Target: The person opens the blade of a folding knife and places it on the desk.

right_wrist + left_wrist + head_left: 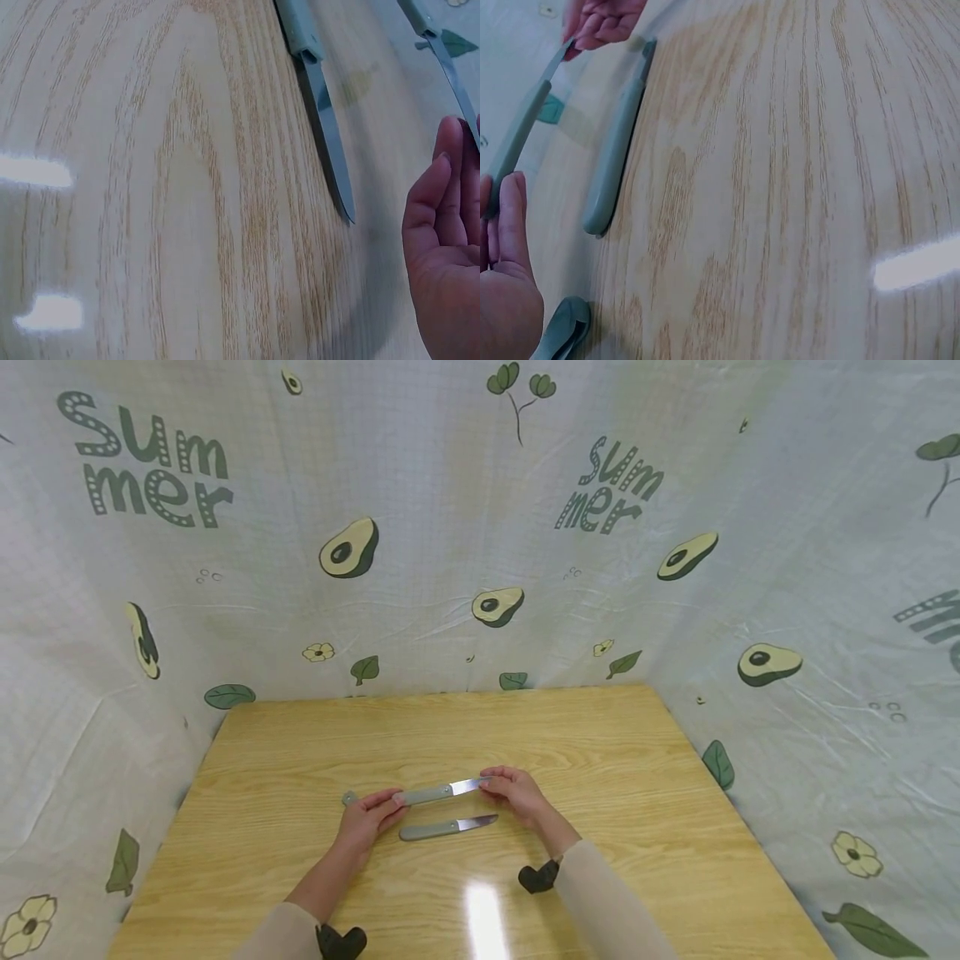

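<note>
A paring knife [426,795] with a grey-green handle is held level between both hands, above the wooden table. My left hand [367,817] pinches the butt of its handle between thumb and fingers. At the other end, the fingertips of my right hand [517,792] pinch the blade near its tip, hiding the point. A second, matching knife [431,832] lies nearer to me on the tabletop, its blade [334,142] pointing right. Beside the left hand shows the rounded end of another grey-green item [570,326], mostly hidden by that hand in the head view.
The wood-grain table [600,743] meets a white cloth [420,485] printed with avocados and leaves at the back and both sides. A bright light reflection [486,918] lies on the near tabletop. Black devices [538,878] are strapped to both wrists.
</note>
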Demonstrator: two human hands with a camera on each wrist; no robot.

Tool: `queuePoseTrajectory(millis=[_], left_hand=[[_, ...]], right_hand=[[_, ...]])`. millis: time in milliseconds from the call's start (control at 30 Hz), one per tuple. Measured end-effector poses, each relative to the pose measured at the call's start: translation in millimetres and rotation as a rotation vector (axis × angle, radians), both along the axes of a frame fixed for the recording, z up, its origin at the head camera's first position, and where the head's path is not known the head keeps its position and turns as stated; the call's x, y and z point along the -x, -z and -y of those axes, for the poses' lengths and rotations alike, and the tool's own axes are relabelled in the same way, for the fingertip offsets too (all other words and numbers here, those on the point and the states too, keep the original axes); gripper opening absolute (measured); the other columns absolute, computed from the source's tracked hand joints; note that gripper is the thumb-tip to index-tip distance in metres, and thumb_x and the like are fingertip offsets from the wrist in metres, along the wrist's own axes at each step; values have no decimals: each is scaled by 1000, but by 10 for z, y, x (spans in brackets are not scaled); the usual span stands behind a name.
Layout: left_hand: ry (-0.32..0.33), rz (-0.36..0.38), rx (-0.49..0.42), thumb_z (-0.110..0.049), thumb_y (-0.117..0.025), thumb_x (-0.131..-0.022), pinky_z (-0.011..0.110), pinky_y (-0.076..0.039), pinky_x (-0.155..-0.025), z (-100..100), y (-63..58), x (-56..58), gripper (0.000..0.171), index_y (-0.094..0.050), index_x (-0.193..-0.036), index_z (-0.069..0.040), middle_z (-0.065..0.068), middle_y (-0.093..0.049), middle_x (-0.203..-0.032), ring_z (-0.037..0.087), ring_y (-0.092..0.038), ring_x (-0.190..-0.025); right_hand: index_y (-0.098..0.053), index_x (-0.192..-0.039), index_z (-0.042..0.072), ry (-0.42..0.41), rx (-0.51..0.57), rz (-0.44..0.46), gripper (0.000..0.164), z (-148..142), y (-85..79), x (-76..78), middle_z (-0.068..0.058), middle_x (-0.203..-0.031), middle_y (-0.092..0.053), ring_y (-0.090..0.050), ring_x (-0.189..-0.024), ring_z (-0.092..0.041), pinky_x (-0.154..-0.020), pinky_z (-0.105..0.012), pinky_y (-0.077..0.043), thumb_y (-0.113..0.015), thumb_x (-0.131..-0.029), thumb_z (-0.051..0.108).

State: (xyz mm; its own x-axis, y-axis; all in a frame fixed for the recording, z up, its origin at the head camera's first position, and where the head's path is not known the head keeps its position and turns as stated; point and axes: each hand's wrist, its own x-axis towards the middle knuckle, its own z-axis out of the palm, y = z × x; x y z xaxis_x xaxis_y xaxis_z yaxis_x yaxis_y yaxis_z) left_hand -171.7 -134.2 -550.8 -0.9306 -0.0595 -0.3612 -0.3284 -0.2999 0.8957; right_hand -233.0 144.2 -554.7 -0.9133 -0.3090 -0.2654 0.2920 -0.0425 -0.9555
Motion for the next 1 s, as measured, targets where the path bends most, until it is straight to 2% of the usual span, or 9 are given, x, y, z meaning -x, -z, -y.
queuePoseTrajectory(millis=[100,300,400,533,667,800,1000], left_hand=[[11,2,8,-1,-62,-92,24,-58,-85,-7,-6,8,39,-52,-128,13,5,-70,-97,14,-72,-87],[-9,7,36,-1,-62,-92,23,-58,-82,-40,-4,23,38,-54,-126,13,5,-70,-96,12,-72,-85],[-34,15,86,-2,-65,-90,24,-59,-81,-75,2,28,37,-57,-123,13,10,-71,-100,12,-71,-85],[-57,27,172,-2,-69,-88,24,-59,-81,-130,21,34,36,-59,-119,12,22,-67,-112,16,-71,-89],[-73,35,247,-3,-69,-87,24,-59,-81,-172,38,45,36,-59,-118,12,29,-61,-119,24,-71,-95],[-68,43,311,-6,-69,-88,24,-59,-80,-191,51,40,37,-59,-119,11,30,-61,-119,29,-70,-101],[-71,26,391,-6,-70,-87,22,-59,-76,-198,81,9,43,-56,-124,11,29,-66,-112,26,-72,-94]], right_hand=[[-49,-129,-13,5,-5,-27,41,-18,-25,5,6,-87,-69,-69,-85,-9,-87,-27,-57,-60,-93,4],[-50,-129,-11,55,-52,-26,42,-50,-20,7,5,-85,-69,-67,-82,-9,-80,-23,-57,-61,-92,4],[-51,-129,-9,80,-97,-26,43,-63,-2,-8,1,-87,-69,-67,-80,-8,-78,-21,-57,-64,-90,2],[-51,-131,-7,108,-169,-29,48,-80,19,-36,-4,-89,-71,-67,-79,-10,-75,-22,-58,-68,-87,3],[-49,-134,-6,141,-240,-37,54,-94,35,-56,-4,-85,-72,-64,-70,-9,-63,-22,-51,-71,-86,7],[-48,-136,-5,158,-311,-38,57,-99,42,-63,-7,-77,-73,-61,-59,-8,-53,-21,-42,-72,-86,9],[-50,-134,-4,152,-400,-62,56,-78,56,-72,-8,-73,-74,-64,-55,-7,-49,-17,-45,-74,-84,10]])
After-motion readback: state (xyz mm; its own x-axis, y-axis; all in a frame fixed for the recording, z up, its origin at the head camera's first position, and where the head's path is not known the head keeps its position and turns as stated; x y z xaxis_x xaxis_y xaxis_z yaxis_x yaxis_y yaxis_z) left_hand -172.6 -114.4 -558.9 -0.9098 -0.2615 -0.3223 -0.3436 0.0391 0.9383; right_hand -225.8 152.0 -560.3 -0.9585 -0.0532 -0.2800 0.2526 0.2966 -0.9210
